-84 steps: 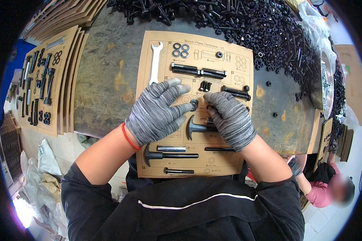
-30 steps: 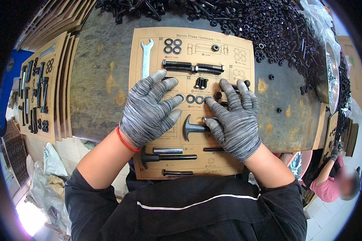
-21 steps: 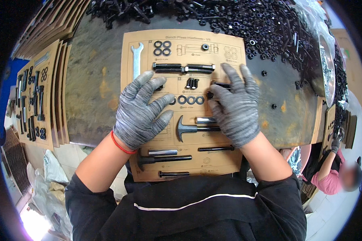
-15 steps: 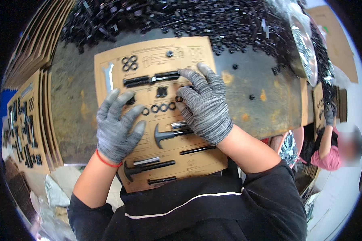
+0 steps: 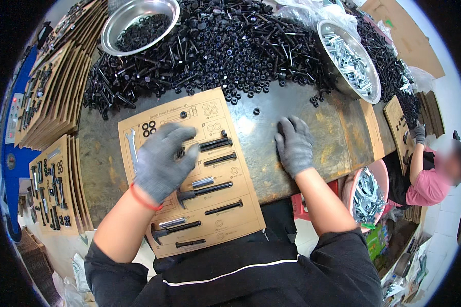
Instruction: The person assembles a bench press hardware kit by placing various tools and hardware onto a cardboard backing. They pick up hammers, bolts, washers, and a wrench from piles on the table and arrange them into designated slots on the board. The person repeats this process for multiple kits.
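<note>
My left hand (image 5: 165, 159), in a grey knit glove with a red cord at the wrist, is over the upper left of a brown cardboard sheet (image 5: 248, 220). Its thumb and fingers are apart, and it covers part of the sheet. My right hand (image 5: 295, 146), gloved alike, lies on the dark tabletop right of the sheet with nothing visible in it. On the sheet are a wrench (image 5: 132, 146), black rings (image 5: 149, 128), a nut (image 5: 183, 115), black bolts (image 5: 220, 159), a silver tube (image 5: 202, 181) and black bolts with hooked pieces (image 5: 187, 199).
A heap of black bolts and nuts (image 5: 225, 56) spans the far table. Steel bowls hold dark rings (image 5: 107, 43) and silver tubes (image 5: 376, 94). Loaded cardboard sheets (image 5: 61, 117) stand at left. A pink tub (image 5: 349, 192) and a co-worker (image 5: 425, 179) are at right.
My right hand has left the sheet and moved right onto the tabletop. My left hand has shifted over the sheet's small parts. The view has tilted up, showing more of the heap.
</note>
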The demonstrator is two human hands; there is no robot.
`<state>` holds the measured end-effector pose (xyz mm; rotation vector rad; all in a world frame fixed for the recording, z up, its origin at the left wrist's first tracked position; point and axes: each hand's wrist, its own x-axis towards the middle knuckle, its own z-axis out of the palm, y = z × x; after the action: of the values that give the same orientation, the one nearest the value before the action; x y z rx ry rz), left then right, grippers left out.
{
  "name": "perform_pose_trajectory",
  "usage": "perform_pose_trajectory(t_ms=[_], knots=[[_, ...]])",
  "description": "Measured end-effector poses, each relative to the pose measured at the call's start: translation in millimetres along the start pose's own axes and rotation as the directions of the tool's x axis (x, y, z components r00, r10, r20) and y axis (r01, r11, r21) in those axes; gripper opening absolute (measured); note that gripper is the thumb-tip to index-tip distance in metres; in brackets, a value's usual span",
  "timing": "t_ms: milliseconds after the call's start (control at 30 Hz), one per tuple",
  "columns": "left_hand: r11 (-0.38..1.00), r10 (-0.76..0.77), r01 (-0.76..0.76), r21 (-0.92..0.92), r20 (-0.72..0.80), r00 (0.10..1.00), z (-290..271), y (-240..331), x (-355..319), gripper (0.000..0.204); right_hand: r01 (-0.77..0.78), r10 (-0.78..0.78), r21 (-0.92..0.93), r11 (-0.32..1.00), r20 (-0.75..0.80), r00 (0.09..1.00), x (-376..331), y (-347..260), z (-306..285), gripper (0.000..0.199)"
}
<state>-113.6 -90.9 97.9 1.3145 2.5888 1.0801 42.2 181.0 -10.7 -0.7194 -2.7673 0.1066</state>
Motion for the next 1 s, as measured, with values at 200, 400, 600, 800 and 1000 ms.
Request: perform_pose_trajectory(t_ms=[200, 400, 600, 800, 1000], knots=[[0.958, -0.215, 0.124, 0.258, 0.362, 0.907, 104.0, 29.6, 110.0, 0.046, 0.009, 0.003, 0.167, 0.986, -0.075, 0.997, 123.9, 0.5, 39.7, 0.045], [0.955, -0.293, 0.223, 0.196, 0.505, 0.811, 149.0, 6.9, 167.3, 0.059, 0.239, -0.241, 0.476, 0.846, -0.059, 0.969, 132.4, 25.5, 51.5, 0.039], [0.864, -0.488, 0.339, 0.371, 0.459, 0.742, 64.5, 14.6, 128.3, 0.038, 0.092, -0.083, 0.712, 0.696, -0.047, 0.995, 111.7, 40.7, 36.2, 0.028], [0.719, -0.636, 0.248, 0.649, 0.471, 0.612, 88.6, 9.6, 94.4, 0.055, 0.050, -0.037, 0.564, 0.825, -0.036, 0.999, 117.0, 40.4, 35.7, 0.024], [0.807, -0.498, 0.276, 0.521, 0.352, 0.792, 101.4, 26.5, 113.2, 0.039, -0.023, -0.001, 0.545, 0.838, 0.043, 0.999, 116.2, 58.6, 31.3, 0.028]])
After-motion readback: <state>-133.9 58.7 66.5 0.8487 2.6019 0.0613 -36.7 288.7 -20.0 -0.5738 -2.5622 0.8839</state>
